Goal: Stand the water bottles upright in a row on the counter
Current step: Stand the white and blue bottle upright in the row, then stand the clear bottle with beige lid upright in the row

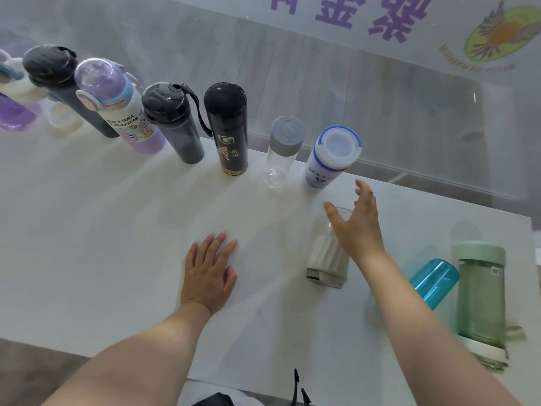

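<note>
Fingers (pixel 361 190) of the right hand (pixel 358 227) are spread open and hold nothing; the hand hovers above the glass bottle with the ribbed white sleeve (pixel 329 253), which lies on its side on the white counter (pixel 117 230). I judge the hand is opening to take this bottle, because it is the nearest one lying down and the row ends just beyond it. The left hand (pixel 209 273) lies flat on the counter with fingers stretched, empty, probably only as a support while the person leans forward.

The lying bottle has a clear glass body, partly hidden under the right hand, and its capped end points toward the person. Whether the palm already touches the glass I cannot tell.

Behind it, near the far edge, the row stands upright: the white bottle with blue rim (pixel 328 159) is the last one, then to its left the clear bottle with grey cap (pixel 281 150), the black flask (pixel 229 127), the dark grey bottle with strap (pixel 172 124), the purple printed bottle (pixel 123 106) and another dark bottle (pixel 58 77). They stand close, with small gaps.

Well to the right, the teal bottle (pixel 433 281) and the green-capped glass bottle (pixel 480 294) lie side by side, not yet raised.
</note>
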Tool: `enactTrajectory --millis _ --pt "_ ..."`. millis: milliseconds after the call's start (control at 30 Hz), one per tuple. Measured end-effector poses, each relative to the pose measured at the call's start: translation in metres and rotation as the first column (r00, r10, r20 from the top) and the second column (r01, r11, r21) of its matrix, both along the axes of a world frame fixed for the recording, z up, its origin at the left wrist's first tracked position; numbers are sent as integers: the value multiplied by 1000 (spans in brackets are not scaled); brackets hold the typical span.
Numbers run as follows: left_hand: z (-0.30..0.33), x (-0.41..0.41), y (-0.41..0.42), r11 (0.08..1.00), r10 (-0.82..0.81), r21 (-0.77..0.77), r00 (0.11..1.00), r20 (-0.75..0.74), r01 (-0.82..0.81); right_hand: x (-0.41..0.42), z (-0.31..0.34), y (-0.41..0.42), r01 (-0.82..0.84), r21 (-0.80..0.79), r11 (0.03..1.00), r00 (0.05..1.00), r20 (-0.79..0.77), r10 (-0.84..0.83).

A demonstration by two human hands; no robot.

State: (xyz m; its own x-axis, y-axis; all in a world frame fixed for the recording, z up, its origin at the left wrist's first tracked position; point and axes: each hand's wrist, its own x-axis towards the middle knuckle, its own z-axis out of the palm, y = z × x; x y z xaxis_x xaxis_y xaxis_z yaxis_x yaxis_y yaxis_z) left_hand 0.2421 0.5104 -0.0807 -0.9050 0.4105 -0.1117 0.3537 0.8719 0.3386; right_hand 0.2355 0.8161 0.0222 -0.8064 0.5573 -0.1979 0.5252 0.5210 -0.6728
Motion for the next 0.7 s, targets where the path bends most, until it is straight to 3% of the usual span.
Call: enactTrajectory --millis 167,333,700 --pt "0 0 0 1000 -2 -2 1000 -13 2 50 -4 -11 -93 85 992 994 61 88" --pt "-1 0 0 1000 2 -20 1000 -9 -2 81 -16 -50 -33 -77 996 994 105 41" --pt "0 1 0 1000 5 -16 1000 -17 -5 73 -22 -92 78 -308 948 997 18 -76"
